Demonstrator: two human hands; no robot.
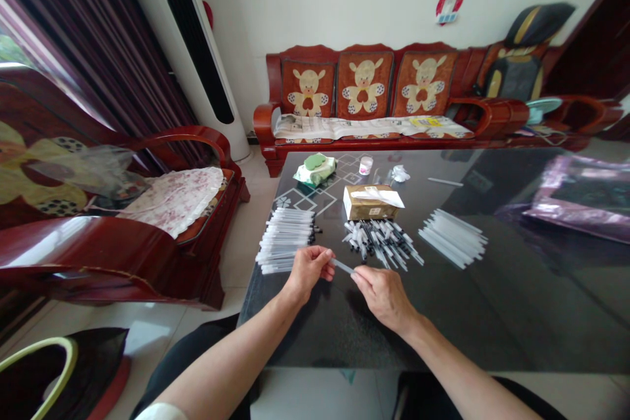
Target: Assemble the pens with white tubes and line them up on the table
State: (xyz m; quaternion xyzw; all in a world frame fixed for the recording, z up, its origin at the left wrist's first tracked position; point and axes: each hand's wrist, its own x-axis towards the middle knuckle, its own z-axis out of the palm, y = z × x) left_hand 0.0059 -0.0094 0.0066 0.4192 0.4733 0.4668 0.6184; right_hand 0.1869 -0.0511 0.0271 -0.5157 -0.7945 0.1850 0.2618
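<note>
1. At left, a row of pale, half-clear sticks (pixel 283 243) lies side by side, with black tips toward the right.
2. The left hand (pixel 308 270) has its fingers closed around one end of a slim, whitish tube (pixel 343 266).
3. This tube is above the dark, glossy table (pixel 516 315), between both hands; the step seems to be joining or adjusting, and the next move calls for straight, gentle pressure.
4. Behind, small black-and-white parts (pixel 381 243) make a loose heap.
5. The right hand (pixel 386 295) pinches the tube's other end.
6. Rightmost, smooth, frosted tubes (pixel 453 238) lie bundled.
</note>
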